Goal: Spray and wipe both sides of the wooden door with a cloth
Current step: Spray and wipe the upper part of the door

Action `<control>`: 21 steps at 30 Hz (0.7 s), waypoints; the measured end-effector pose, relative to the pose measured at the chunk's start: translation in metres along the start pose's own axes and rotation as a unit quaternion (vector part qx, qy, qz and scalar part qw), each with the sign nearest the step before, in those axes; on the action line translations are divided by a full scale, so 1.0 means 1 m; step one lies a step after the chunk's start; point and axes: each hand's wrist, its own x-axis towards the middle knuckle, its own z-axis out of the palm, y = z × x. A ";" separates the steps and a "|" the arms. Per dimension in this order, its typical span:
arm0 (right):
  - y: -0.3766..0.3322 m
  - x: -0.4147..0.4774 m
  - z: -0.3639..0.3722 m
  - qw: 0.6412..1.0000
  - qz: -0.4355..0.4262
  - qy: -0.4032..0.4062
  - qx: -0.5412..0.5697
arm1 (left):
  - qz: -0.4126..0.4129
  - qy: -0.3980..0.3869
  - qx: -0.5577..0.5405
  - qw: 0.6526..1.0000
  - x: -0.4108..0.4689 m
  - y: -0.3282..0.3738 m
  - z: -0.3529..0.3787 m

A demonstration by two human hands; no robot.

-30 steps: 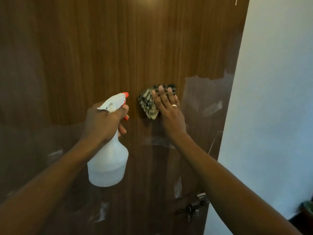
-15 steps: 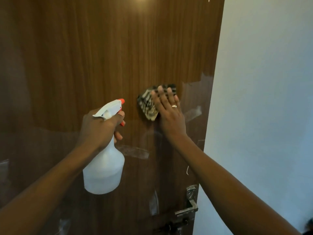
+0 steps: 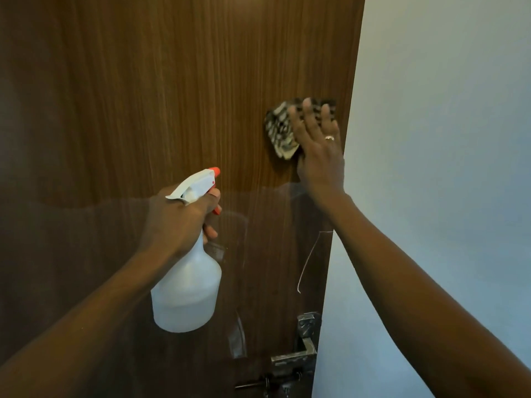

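The dark wooden door [image 3: 161, 90] fills the left and middle of the head view. Its lower half shines glossy. My right hand [image 3: 317, 145] presses a checked black-and-white cloth [image 3: 280, 130] flat against the door close to its right edge, fingers straight and spread. My left hand [image 3: 179, 218] grips the neck of a white spray bottle [image 3: 186, 294] with an orange nozzle, held upright in front of the door, lower and to the left of the cloth. A finger lies by the orange trigger.
A metal lever handle with lock plate [image 3: 301, 349] and a latch bolt [image 3: 267, 382] sit at the door's lower right edge. A plain white wall [image 3: 436, 139] stands right of the door. A thin white scratch line [image 3: 309, 259] marks the door.
My right hand and the cloth have slid up and right, nearer the door's edge. The view has shifted, so more of the white wall and the handle shows. The bottle stays held.
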 end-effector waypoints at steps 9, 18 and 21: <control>0.039 0.003 -0.007 0.987 0.141 0.034 0.070 | -0.002 0.011 0.009 1.000 -0.027 -0.010 0.027; 0.035 -0.160 0.019 0.992 -0.115 -0.051 0.007 | -0.050 -0.014 0.003 0.999 -0.056 -0.044 0.049; 0.045 -0.177 0.012 0.998 -0.003 -0.052 0.038 | -0.048 0.007 0.010 0.999 -0.070 -0.051 0.050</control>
